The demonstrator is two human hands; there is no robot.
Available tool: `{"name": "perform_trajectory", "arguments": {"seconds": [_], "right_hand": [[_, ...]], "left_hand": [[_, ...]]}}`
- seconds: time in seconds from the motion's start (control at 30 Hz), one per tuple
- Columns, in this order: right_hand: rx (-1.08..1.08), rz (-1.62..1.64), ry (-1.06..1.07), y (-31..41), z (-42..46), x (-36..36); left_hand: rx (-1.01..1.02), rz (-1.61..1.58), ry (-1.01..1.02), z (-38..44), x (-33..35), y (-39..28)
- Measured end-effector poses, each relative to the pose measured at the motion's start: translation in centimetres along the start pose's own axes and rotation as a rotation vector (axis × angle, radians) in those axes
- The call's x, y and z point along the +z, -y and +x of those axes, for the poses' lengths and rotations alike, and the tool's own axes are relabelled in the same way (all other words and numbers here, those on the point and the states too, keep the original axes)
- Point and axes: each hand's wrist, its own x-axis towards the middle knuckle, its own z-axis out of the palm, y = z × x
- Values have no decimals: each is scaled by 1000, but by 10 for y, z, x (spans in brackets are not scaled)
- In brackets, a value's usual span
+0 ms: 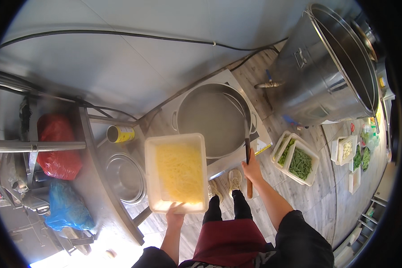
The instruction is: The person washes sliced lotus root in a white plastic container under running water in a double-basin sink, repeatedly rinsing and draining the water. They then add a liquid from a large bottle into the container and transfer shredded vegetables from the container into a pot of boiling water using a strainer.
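Observation:
My left hand (175, 216) grips the near rim of a white plastic tub (175, 208). Pale yellow shreds (181, 171), perhaps cut potato, lie in the tub, seemingly in water. In my right hand (252, 169) is the long handle (249, 191) of a ladle or strainer, dark metal above and wooden at its end. Its wire-like head (234, 102) dips into a wide metal pot (178, 134) full of cloudy grey liquid. The tub's far right corner overlaps the pot's near left rim in the view. Beneath the pot is a flat metal cooker (263, 132).
A tall steel vat (308, 80) with a tap (268, 85) stands at right. White tubs of green beans (300, 162) and other vegetables sit on the floor. Nested metal basins (125, 177), a yellow can (124, 134) and a metal table (97, 187) with red (58, 147) and blue bags (68, 206) are at left.

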Motion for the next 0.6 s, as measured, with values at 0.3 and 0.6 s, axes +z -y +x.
{"name": "perform_trajectory", "arguments": {"seconds": [0.3, 0.6], "right_hand": [[666, 823, 547, 62, -29, 1], [1059, 1722, 907, 22, 12, 60]], "left_hand": [[10, 2, 0, 8, -10, -10], [-5, 20, 67, 14, -15, -16]]}}
